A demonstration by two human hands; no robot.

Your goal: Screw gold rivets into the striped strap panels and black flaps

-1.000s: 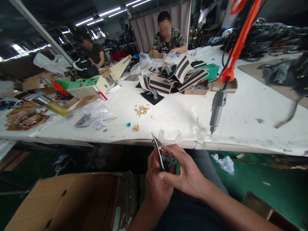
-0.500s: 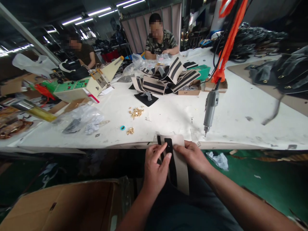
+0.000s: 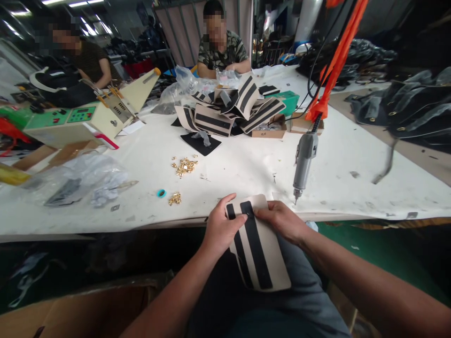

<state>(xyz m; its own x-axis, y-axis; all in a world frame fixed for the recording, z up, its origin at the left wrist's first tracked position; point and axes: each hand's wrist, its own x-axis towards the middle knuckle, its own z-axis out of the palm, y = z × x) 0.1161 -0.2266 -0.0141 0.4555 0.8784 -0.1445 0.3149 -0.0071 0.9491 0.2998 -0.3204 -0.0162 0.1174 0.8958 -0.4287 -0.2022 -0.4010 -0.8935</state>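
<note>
The striped panel point(image 3: 259, 249) is now facing the camera with nearly its whole length showing, whereas one second ago it was standing edge-on; half a second ago the left index finger and thumb were reaching across its dark stripe. The view is also turning: the screwdriver point(image 3: 305, 162), the gold fittings point(image 3: 185, 166) and the control box point(image 3: 75, 123) are all sitting further left in the frame than before.

The panel is slanting below the table edge, just right of the lower centre of the frame, above the person's leg. The left hand point(image 3: 221, 230) is pinching its upper left side, the thumb pressing onto the striped face and the index finger stretching up past the corner; its remaining fingers are hiding behind. The right hand point(image 3: 284, 221) is pinching the upper right edge, its thumb lying flat beside a small mark on the wide stripe; how its other fingers are curling, I cannot tell.

Near the middle of the frame, more striped panels point(image 3: 213, 120) are lying in a heap on the white table point(image 3: 243, 173). A blue ring point(image 3: 161, 193) is resting left of a smaller gold pile point(image 3: 174, 198).
</note>
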